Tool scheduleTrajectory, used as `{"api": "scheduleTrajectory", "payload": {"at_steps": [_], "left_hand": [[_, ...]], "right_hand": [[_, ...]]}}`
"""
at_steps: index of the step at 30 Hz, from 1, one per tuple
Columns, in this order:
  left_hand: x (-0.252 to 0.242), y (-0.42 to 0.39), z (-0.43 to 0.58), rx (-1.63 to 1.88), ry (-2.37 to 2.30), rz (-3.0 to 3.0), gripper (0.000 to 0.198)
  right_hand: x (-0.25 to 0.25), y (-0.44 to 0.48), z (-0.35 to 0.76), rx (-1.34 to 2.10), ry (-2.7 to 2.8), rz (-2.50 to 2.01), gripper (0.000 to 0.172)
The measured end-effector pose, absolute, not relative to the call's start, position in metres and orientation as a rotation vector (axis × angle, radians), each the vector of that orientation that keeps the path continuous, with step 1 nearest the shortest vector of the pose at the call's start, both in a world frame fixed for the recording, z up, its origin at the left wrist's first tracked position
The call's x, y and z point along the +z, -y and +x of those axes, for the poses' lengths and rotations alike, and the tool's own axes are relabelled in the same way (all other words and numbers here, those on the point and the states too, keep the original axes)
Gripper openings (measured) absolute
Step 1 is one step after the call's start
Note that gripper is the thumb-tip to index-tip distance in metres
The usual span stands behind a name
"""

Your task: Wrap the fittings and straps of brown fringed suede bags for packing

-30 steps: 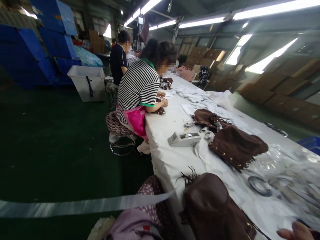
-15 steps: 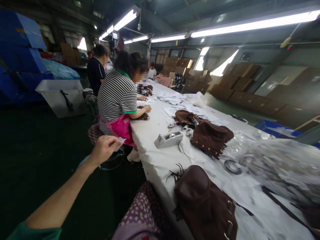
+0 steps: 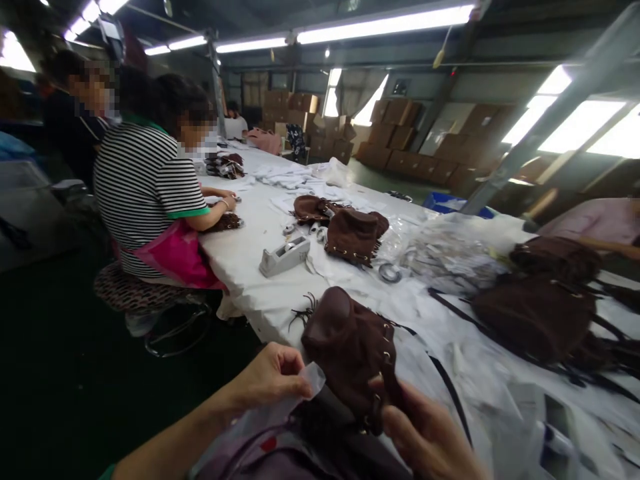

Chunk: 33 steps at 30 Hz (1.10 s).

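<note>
Close in front of me, a dark brown drawstring bag [image 3: 345,340] lies at the table's near edge, with gold eyelets along its mouth and a fringed tassel at the far end. My left hand [image 3: 277,380], at the bag's left side, pinches a small translucent piece of thin plastic [image 3: 315,380] between thumb and fingers. On the other side, my right hand [image 3: 430,427] has its thumb and fingers closed around the brown material at the eyelet edge. The bag partly hides those fingertips.
Ahead on the white-covered table [image 3: 245,267] stand a grey tape dispenser [image 3: 285,257] and more brown bags [image 3: 353,233]. Clear plastic wrapping [image 3: 450,247] and larger brown bags [image 3: 535,313] lie right. A co-worker in stripes [image 3: 150,193] sits at left; a pink-sleeved person [image 3: 595,223] is far right.
My left hand has come from over the floor at left to beside the bag, still pinching the translucent piece. My right hand has appeared at the bag. The view has turned right.
</note>
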<state>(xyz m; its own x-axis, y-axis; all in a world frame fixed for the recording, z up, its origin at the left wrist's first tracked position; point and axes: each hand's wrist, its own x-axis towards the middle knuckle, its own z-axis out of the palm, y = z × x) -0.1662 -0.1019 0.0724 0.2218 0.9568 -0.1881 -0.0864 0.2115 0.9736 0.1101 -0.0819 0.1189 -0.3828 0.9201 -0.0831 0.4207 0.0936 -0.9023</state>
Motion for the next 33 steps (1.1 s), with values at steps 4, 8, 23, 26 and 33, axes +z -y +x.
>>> {"api": "scheduleTrajectory", "payload": {"at_steps": [4,8,23,26,33], "left_hand": [[0.079,0.106,-0.154,0.876,-1.14,1.191,0.03],[0.08,0.107,-0.148,0.83,-1.18,1.297,0.027],[0.049,0.117,-0.149,0.769,-1.093,1.149,0.025],[0.048,0.118,-0.156,0.746,-1.1,1.137,0.026],[0.051,0.123,-0.157,0.646,-1.091,1.174,0.03]], "right_hand": [[0.107,0.081,0.061,1.554,1.816,-1.155,0.051],[0.093,0.09,0.047,1.725,1.686,-1.083,0.041],[0.096,0.102,0.079,1.117,2.058,-1.081,0.031],[0.106,0.103,0.086,1.061,2.184,-1.102,0.025],[0.126,0.099,0.092,0.764,2.603,-1.025,0.025]]}}
